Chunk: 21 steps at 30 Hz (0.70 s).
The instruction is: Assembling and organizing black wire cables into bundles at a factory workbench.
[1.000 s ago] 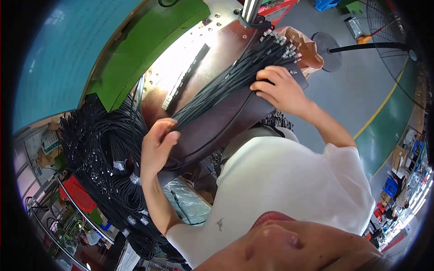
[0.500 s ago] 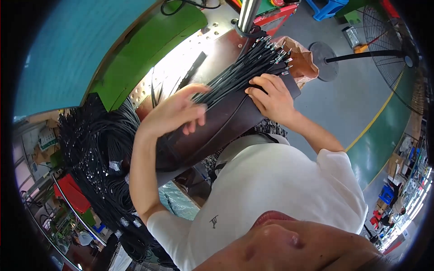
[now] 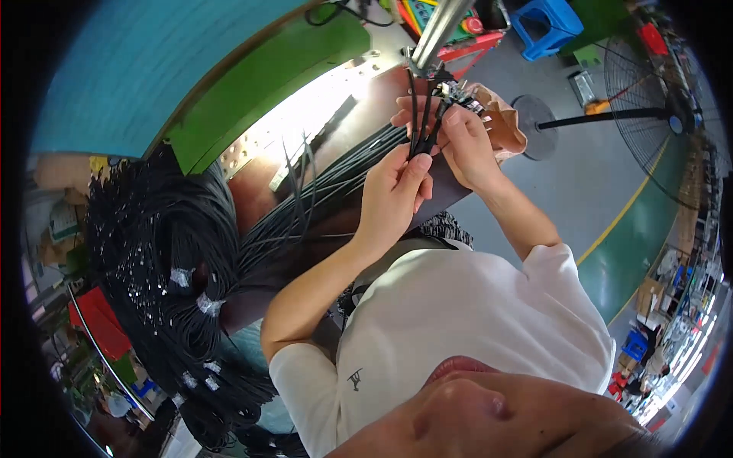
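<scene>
My left hand is closed with thumb and fingertips around a few black cables that run upward beside a metal post. At the upper end of these cables, my right hand is closed around them, some of its fingers reaching behind. Small metal-tipped connectors show just above the right hand. Under my hands a long bundle of black cables stretches across a dark brown surface toward the left. My hands partly hide the bundle's right end.
A large heap of coiled black cables hangs at the left. Green and blue panels rise behind the lit worktop. The metal post stands just beyond my hands. To the right are a brown paper bag, a standing fan and a blue stool.
My left hand has moved right and up from over the bundle and now grips a few cables. My right hand has lifted off the bundle's edge and closed on the same cables.
</scene>
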Tool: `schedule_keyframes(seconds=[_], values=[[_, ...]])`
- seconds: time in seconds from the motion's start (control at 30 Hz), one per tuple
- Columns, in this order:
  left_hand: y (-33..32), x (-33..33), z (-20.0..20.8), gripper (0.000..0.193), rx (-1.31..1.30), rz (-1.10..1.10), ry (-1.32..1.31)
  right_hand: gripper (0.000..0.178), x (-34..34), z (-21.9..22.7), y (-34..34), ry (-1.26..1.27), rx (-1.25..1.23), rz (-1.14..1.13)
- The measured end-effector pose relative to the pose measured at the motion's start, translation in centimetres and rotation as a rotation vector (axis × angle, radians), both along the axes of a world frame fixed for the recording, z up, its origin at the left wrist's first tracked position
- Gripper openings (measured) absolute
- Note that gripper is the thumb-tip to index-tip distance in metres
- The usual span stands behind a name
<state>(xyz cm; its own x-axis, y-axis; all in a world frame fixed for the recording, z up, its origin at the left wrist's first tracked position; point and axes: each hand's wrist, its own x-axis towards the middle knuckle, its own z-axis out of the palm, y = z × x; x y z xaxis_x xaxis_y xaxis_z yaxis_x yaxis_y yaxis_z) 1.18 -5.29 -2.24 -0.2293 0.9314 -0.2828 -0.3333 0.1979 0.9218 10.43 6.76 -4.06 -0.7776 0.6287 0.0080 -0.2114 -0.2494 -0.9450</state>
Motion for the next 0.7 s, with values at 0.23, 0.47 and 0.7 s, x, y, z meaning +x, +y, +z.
schedule_keyframes(seconds=[0.23,0.47,0.7], values=[[-4.5,-0.1,-2.6,0.022,-0.021,0.436,-0.183,0.037,-3.6,-1.2,-4.3,-0.187,-0.023,0.244],[-7.2,-0.5,-3.2,0.027,0.033,0.571,-0.161,0.019,-6.3,0.0,-2.9,-0.146,-0.040,0.546],[-8.8,-0.8,-3.8,0.029,0.131,0.486,-0.463,0.015,-7.3,-0.4,-3.3,-0.139,-0.180,0.758]])
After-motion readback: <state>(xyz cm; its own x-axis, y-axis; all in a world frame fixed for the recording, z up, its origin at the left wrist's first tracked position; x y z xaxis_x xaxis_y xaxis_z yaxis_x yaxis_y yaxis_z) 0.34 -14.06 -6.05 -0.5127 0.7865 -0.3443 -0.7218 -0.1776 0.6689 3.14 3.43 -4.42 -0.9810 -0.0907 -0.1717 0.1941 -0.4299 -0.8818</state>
